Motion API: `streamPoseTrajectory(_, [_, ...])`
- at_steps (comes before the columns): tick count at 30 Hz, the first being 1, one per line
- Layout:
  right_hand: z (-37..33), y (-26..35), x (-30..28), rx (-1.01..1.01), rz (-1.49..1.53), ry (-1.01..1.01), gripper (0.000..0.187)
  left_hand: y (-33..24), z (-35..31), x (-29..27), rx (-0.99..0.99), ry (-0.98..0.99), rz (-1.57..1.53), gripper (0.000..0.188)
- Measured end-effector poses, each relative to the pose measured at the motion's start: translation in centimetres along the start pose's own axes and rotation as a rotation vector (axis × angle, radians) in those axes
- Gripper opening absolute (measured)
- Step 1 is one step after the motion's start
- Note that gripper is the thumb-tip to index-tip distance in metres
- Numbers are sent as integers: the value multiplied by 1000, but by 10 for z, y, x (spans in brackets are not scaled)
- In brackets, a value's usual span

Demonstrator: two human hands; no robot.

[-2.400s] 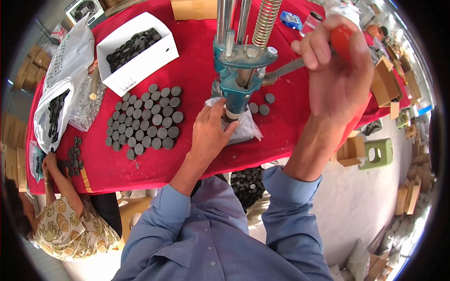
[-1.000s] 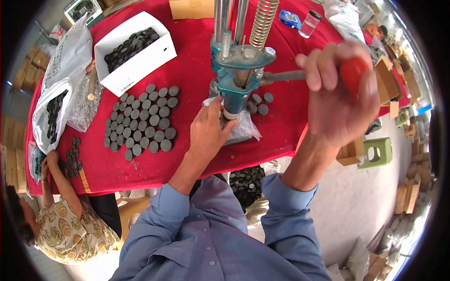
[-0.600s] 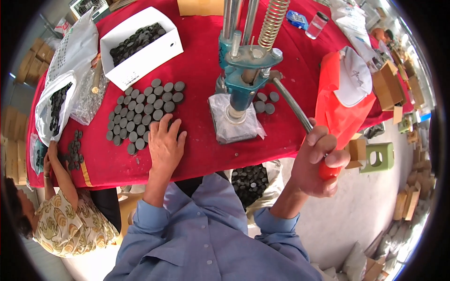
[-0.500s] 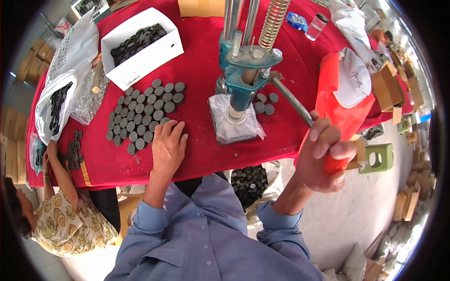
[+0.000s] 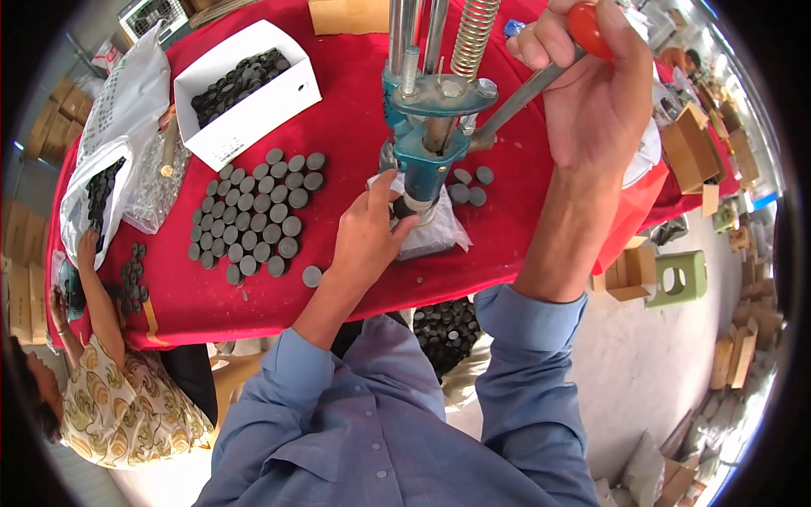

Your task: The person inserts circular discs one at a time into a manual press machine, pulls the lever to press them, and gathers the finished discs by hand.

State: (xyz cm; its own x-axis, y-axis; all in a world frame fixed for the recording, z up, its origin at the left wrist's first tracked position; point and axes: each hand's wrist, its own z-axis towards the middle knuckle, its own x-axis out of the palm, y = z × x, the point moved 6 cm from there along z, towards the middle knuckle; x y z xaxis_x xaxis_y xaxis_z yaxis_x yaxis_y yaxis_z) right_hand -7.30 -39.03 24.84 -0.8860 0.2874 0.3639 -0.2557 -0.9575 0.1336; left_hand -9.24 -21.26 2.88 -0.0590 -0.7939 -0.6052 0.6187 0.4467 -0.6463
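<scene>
My left hand (image 5: 368, 235) is at the base of the teal hand press (image 5: 432, 145), its thumb and fingers closed on a dark round cap (image 5: 400, 208) right beside the foot of the ram. The fingers partly cover that cap. Up at the right, my right hand (image 5: 591, 93) grips the press lever (image 5: 525, 100) near its red ball knob (image 5: 589, 30). The lever slants upward from the press. Plastic film covers the press base (image 5: 431, 241). Left of the press, many grey-black round caps (image 5: 245, 203) lie spread on the red cloth, one apart nearest me.
A white box (image 5: 253, 127) of dark caps stands far left. Several caps (image 5: 460, 193) lie right of the press. A co-worker's hand (image 5: 88, 247) reaches to a white bag (image 5: 114, 173) at left. Below the table edge sits a sack of dark pieces (image 5: 448, 329); a green stool (image 5: 681, 280) stands right.
My left hand has moved from the spread caps to the press foot, a dark cap now in its fingers. My right hand has swung the lever upward and away from me.
</scene>
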Motion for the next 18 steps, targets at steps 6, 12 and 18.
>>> streamPoseTrajectory(6, [-28,32,35,188,-996,-289,43,0,5,15,-47,-11,-77,80])
streamPoseTrajectory(12, [-63,31,60,36,-986,-337,41,1,1,7,-27,-106,-33,69])
streamPoseTrajectory(18, [-163,30,96,-4,-1145,-234,36,12,-52,-65,64,-135,240,32])
